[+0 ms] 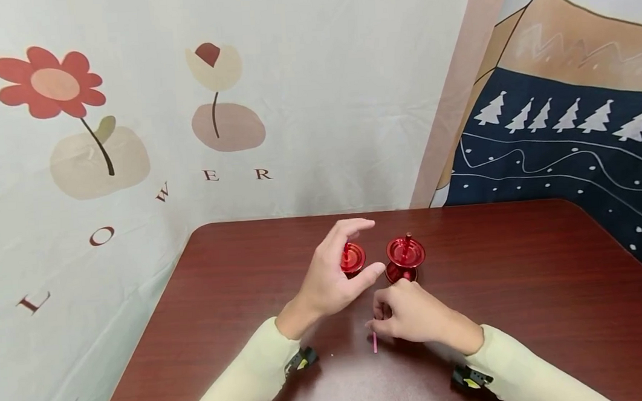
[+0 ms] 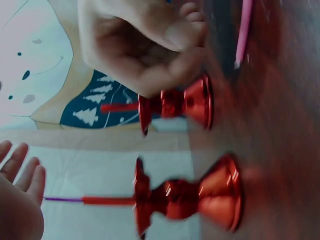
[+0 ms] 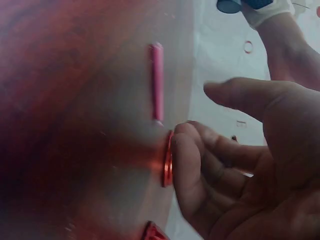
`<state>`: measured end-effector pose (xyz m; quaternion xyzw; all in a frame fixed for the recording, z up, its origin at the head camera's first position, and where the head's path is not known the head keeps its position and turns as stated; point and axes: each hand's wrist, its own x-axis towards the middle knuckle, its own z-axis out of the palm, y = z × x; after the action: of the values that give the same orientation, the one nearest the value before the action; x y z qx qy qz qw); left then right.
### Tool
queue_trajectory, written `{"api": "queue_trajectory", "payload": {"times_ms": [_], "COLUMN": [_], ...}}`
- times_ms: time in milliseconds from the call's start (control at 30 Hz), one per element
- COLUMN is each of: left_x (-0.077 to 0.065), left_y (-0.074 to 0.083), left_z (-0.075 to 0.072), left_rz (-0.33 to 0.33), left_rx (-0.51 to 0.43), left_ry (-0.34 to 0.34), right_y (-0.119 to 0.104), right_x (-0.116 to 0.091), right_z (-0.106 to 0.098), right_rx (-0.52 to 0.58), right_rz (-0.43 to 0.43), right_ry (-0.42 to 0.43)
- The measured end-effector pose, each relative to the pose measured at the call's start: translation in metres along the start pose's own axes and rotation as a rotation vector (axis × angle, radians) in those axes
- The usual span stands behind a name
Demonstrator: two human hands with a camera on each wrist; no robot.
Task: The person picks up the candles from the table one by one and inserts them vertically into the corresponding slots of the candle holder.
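Two shiny red candle holders stand upright on the table, each with a dish and a red stem on top. My left hand curves around the left candle holder, its thumb and fingers spread apart. A thin purple stick rises from that holder's stem, near the left fingertips in the left wrist view. In front of the right candle holder, my right hand hangs with loosely bent fingers and its thumb apart from them. A short pink stick lies on the table close to the right fingertips, not held.
The brown wooden table meets a pale cloth backdrop printed with flowers and letters. A dark blue panel with white trees hangs at the right. Dark wrist devices sit at both cuffs.
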<state>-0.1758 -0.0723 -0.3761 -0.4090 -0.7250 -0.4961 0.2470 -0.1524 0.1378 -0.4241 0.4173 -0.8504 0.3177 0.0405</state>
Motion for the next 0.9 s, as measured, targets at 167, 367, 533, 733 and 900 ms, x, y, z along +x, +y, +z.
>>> {"api": "queue_trajectory", "payload": {"times_ms": [167, 367, 533, 733, 900], "left_x": [-0.001, 0.003, 0.006, 0.008, 0.003], "left_y": [-0.002, -0.008, -0.012, -0.014, -0.036], "left_z": [0.015, 0.027, 0.035, 0.044, 0.06], "left_rz": [-0.193, -0.35, -0.428, -0.528, -0.529], "left_rx": [-0.105, -0.156, -0.177, -0.114, -0.01], "left_ry": [-0.07, -0.177, -0.235, -0.299, -0.29], "right_y": [-0.01, -0.013, -0.01, -0.008, 0.004], "right_x": [-0.004, -0.005, -0.004, -0.004, -0.007], "right_z": [0.003, 0.004, 0.0, -0.008, -0.007], "right_rx": [-0.037, -0.083, -0.097, -0.103, -0.07], "right_rz": [0.169, 0.205, 0.212, 0.209, 0.221], "right_ry": [-0.102, -0.123, -0.155, -0.208, -0.249]}}
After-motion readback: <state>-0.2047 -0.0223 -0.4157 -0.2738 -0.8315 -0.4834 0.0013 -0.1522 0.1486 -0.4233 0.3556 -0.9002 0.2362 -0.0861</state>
